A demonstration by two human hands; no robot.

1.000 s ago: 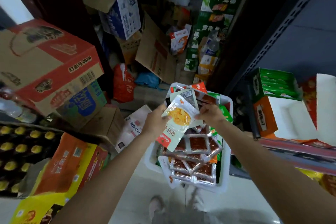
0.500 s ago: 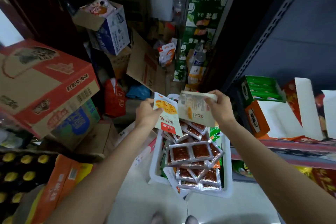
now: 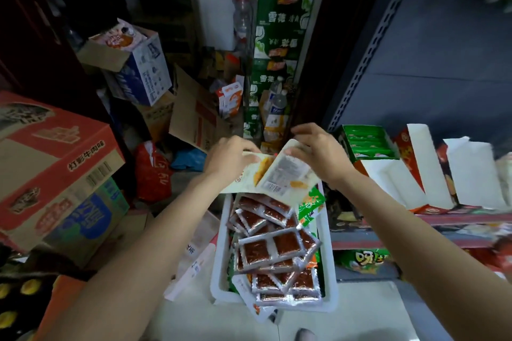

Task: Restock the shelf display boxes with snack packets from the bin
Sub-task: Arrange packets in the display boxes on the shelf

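Above the white bin [image 3: 219, 266] on the floor, both hands have come together: half a second ago the two pale snack packets were held apart, one in each hand, and now they overlap. The left hand [image 3: 230, 158] pinches the front-facing packet [image 3: 250, 171] by its upper edge, fingers curled round it. The right hand [image 3: 321, 151] pinches the top corner of the back-facing packet [image 3: 288, 171], thumb under and fingers over (its printed label side faces up). The view has also swung up and right, so the open display boxes [image 3: 388, 183] on the shelf [image 3: 457, 219] now sit just beside the right wrist. I'd judge the person is squaring the pair into one stack before carrying it to a box; nothing from this handful has gone in yet. The bin still lies heaped with red-filled foil packets [image 3: 270, 249] and a few green ones [image 3: 311, 203], so the restocking looks far from finished.
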